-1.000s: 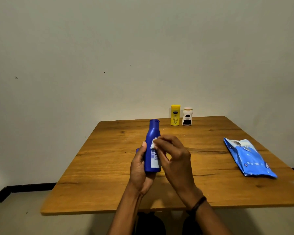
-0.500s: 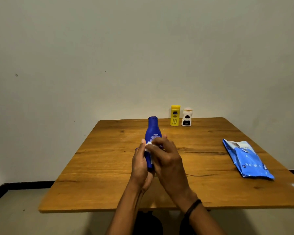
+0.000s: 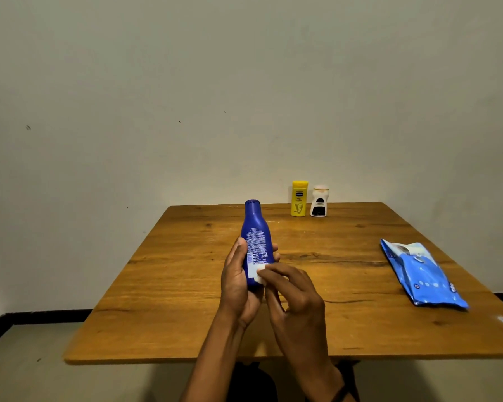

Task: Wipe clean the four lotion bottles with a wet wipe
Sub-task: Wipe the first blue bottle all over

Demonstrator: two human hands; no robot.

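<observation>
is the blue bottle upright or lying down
Upright: the left hand grips the blue bottle above the table, cap up; the right hand pinches a wipe against it.

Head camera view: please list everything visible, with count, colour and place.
blue plastic lotion bottle: 1, dark blue, held over the table
small white wet wipe: 1, white, on that bottle's lower part
yellow plastic bottle: 1, yellow, table's far edge
white bottle with black label: 1, white, beside the yellow one
blue wipe pack: 1, blue, table's right side
wooden table: 1, brown, centre
left hand: 1, grips the blue bottle
right hand: 1, pinches the wipe
</observation>
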